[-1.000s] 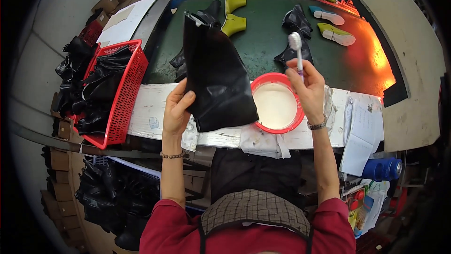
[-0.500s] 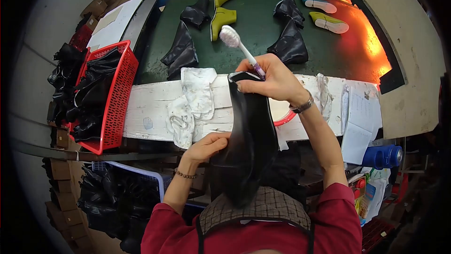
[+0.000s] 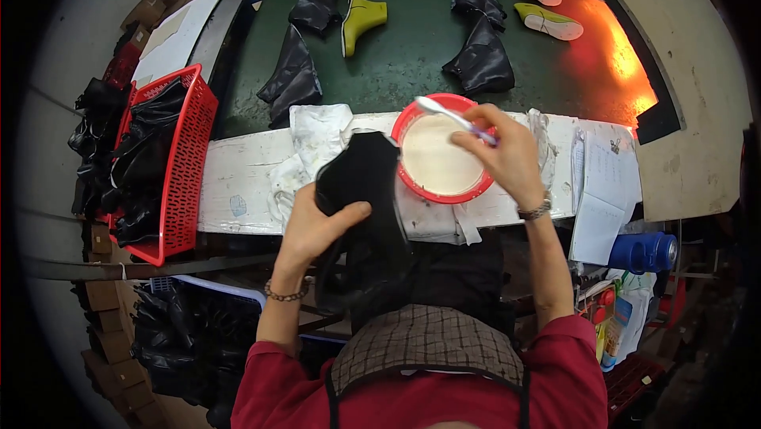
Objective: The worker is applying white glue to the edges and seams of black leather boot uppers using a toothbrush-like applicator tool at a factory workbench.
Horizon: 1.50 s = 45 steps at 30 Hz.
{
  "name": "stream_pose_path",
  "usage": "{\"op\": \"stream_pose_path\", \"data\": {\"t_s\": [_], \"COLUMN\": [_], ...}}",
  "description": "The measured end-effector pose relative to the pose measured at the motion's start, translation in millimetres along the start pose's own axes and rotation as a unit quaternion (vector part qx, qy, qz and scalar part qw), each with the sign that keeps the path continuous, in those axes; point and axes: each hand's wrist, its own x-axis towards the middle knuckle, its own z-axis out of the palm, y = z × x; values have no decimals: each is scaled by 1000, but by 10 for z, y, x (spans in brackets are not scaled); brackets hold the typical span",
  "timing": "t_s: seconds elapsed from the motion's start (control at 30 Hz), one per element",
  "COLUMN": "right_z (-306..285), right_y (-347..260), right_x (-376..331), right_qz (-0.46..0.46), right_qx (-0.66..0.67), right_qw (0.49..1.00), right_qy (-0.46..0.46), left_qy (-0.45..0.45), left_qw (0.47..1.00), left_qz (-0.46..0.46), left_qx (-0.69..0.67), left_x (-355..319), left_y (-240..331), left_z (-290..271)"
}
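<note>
My left hand (image 3: 315, 227) grips a black boot upper (image 3: 366, 183) by its side, thumb pressed across the dark face, over the near edge of the white bench. In my right hand (image 3: 507, 151) is a toothbrush (image 3: 445, 112) with a white and purple handle, pinched between thumb and fingers. The brush hangs above the far part of a red bowl (image 3: 403, 178) filled with a creamy white liquid (image 3: 440, 155). Its head points left, near the bowl's far rim. The boot upper's top edge is just left of the bowl.
White stained cloths (image 3: 317, 129) lie on the bench behind the boot upper. Black uppers (image 3: 479, 60) and yellow-green shoe lasts (image 3: 362, 23) stand on the green conveyor belt (image 3: 404, 72). A red basket (image 3: 186, 159) of black uppers is at left; an open notebook (image 3: 604, 183) and blue flask (image 3: 644, 252) at right.
My right hand has let go of the boot upper's top edge and moved right with the toothbrush over the bowl. My left hand has raised its grip, and the upper has shifted left.
</note>
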Motion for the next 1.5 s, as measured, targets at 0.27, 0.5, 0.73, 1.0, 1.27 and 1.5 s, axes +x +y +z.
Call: {"op": "stream_pose_path", "data": {"t_s": [0.27, 0.5, 0.73, 1.0, 1.27, 1.5], "right_z": [-97, -217, -328, -222, -120, -65], "right_y": [599, 603, 36, 89, 77, -18], "right_x": [-237, -312, -88, -192, -240, 177], "right_qz": [-48, -136, -244, -207, -169, -262], "right_qx": [-254, -229, -7, 1, 64, 31], "right_qw": [965, 963, 970, 978, 983, 964], "right_qy": [-43, 39, -1, -3, -34, -42], "left_qy": [-31, -49, -158, -60, -29, -144], "left_qw": [999, 996, 973, 985, 990, 988], "left_qz": [-15, -57, -154, -77, -23, -53], "left_qx": [42, -51, -72, -142, -138, 34], "left_x": [219, 401, 489, 440, 436, 434], "left_y": [-89, -37, 16, 231, 265, 193], "left_z": [122, 82, 197, 56, -52, -91]}}
